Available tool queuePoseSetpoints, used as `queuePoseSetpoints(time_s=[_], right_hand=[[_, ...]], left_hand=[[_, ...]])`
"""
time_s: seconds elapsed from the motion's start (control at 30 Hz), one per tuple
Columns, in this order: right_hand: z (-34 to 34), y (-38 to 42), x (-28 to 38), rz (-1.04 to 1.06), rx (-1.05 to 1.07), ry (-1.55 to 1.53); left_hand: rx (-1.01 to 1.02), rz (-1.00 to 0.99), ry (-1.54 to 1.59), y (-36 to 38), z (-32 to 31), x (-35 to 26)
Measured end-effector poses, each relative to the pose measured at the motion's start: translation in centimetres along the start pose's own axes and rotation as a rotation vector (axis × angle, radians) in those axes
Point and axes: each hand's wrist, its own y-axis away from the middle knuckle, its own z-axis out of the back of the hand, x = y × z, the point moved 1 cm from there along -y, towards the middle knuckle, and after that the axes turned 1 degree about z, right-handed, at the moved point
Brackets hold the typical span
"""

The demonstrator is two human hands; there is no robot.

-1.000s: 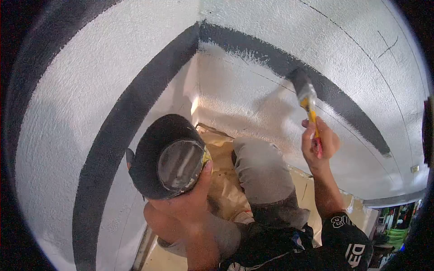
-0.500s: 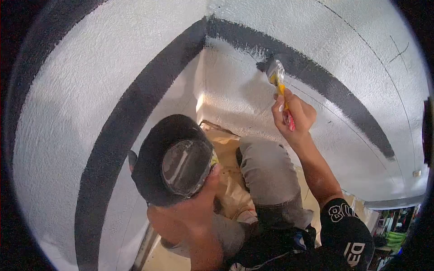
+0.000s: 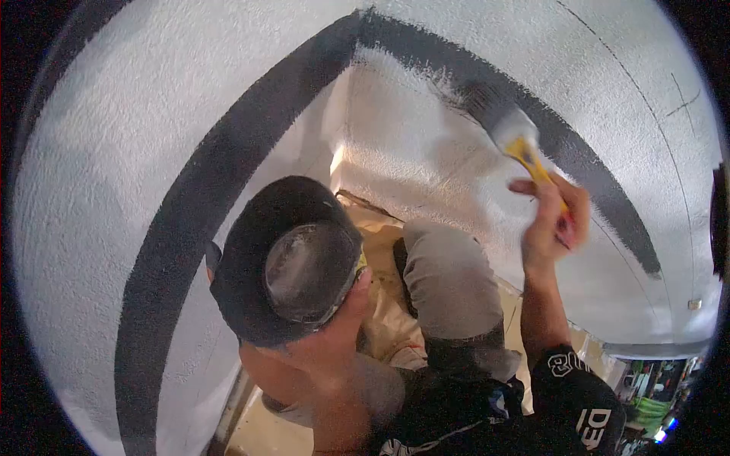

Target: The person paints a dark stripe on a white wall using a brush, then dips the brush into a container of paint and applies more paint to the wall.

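Note:
Wrapped round the handle of a paintbrush [image 3: 525, 148], my right hand [image 3: 559, 216] is at the right of the view. The brush's dark bristles lie against the wall at the lower edge of a dark grey curved band [image 3: 593, 163]. My left hand [image 3: 334, 342] holds a black paint container [image 3: 243, 304] at the lower left, its open mouth facing me and dark grey paint inside. Part of the left fingers is hidden behind the container.
A second dark band [image 3: 182, 205] curves down the left wall [image 3: 76, 228]. Thin drawn lines mark the right wall. My bent knee [image 3: 452, 281] is between my arms, above a tan floor covering [image 3: 388, 319]. Cluttered items [image 3: 654, 399] stand at the far right.
My right hand has moved right and down with the brush, which now leans toward the upper left. The container has tilted slightly, and the whole view has shifted a little.

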Motion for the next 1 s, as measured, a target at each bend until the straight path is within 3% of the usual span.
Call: queuePoseSetpoints(time_s=[0.13,0.17,0.23,0.33,0.43,0.47,0.5,0.63,0.7,0.83,1.0], right_hand=[[6.5,4.1,-1.2,-0.112,-0.175,0.187],[7.3,4.7,-0.6,-0.113,-0.177,0.191],[8.6,5.6,0.3,-0.261,-0.223,-0.219],[9.8,6.1,0.6,-0.337,-0.260,-0.290],[10.0,5.9,1.2,-0.396,-0.247,-0.419],[10.0,5.7,1.3,-0.442,-0.247,-0.504],[10.1,5.6,1.5,-0.437,-0.257,-0.513],[10.6,5.0,2.5,-0.490,-0.233,-0.696],[11.1,4.9,2.8,-0.495,-0.226,-0.742],[12.4,4.9,3.1,-0.484,-0.250,-0.802],[13.3,5.2,3.1,-0.421,-0.178,-0.804]], left_hand=[[0.199,0.019,0.018,-0.1,0.1,-0.9],[0.229,-0.052,-0.079,0.2,0.0,-0.7],[0.261,-0.128,-0.169,0.2,-0.2,-0.8],[0.217,-0.068,-0.020,0.0,-0.1,-1.0],[0.152,-0.231,-0.260,0.7,-0.9,-0.3],[0.119,-0.143,-0.082,0.8,-1.3,-0.3],[0.087,-0.054,0.095,0.9,-1.6,-0.3],[0.143,-0.172,0.060,1.1,-2.2,-1.4],[0.207,-0.064,0.185,1.6,-2.7,-2.3],[0.207,-0.079,0.251,3.1,-3.6,-2.3],[0.262,-0.213,0.136,4.2,-3.6,-2.9]])
